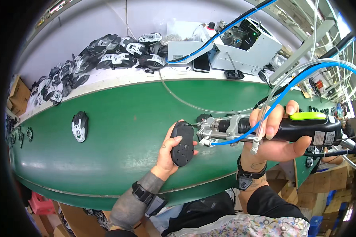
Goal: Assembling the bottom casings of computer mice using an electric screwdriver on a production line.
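Note:
In my left hand (166, 156) is a black computer mouse (183, 147), its underside turned toward me, with the thumb across its face and the fingers behind it. My right hand (277, 134) wraps round a black electric screwdriver (300, 129) with a lime-green lever, held almost level. The metal head of the screwdriver points left, and its tip is at the upper right edge of the mouse. Whether the tip sits on a screw is too small to tell. Behind the head, another dark mouse part (203, 117) lies partly hidden on the green belt (126, 158).
A black-and-white mouse shell (80, 126) lies on the belt at left. Many mouse parts (118, 51) are heaped along the white ledge (118, 81). A white machine (241, 51) and a phone (201, 63) are at the back. A blue air hose (288, 85) loops over my right hand.

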Demonstrator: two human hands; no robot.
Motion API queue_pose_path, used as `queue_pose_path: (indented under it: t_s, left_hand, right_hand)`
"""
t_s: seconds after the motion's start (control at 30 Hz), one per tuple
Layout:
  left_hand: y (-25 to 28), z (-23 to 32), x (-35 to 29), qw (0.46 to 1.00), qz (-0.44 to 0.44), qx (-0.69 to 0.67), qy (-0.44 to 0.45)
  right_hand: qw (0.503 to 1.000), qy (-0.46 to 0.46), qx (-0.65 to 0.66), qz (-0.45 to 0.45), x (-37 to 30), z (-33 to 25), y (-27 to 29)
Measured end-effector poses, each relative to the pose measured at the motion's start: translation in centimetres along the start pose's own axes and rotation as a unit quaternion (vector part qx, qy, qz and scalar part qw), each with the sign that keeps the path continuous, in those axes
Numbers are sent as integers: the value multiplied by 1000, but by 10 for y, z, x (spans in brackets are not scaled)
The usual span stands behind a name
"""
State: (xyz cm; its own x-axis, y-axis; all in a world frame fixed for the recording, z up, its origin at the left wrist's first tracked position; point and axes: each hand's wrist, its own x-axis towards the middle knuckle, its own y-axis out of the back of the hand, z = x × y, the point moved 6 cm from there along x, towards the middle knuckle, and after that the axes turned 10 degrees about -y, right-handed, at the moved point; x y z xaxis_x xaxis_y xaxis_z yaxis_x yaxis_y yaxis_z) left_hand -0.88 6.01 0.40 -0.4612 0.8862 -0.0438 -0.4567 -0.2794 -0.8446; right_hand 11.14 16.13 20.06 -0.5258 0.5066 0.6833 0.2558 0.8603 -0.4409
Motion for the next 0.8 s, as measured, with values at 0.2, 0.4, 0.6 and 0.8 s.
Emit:
queue_pose_path:
  t_s: [0.2,0.4,0.6,0.8]
  left_hand:
    - [-1,2,-4,1000,-11,8,8]
    - [-8,7,-7,999,-33,15,5]
    - [12,8,2,993,33,108,-46]
    - [13,17,11,997,46,24,-53]
  right_hand:
    - [1000,-4,-16,-7,-3,2,-2]
    - [999,-15,-18,-24,-4,-7,-3]
    - [999,-26,-33,-26,-1,-4,-5]
    - [999,-6,-31,17,-1,-3,4]
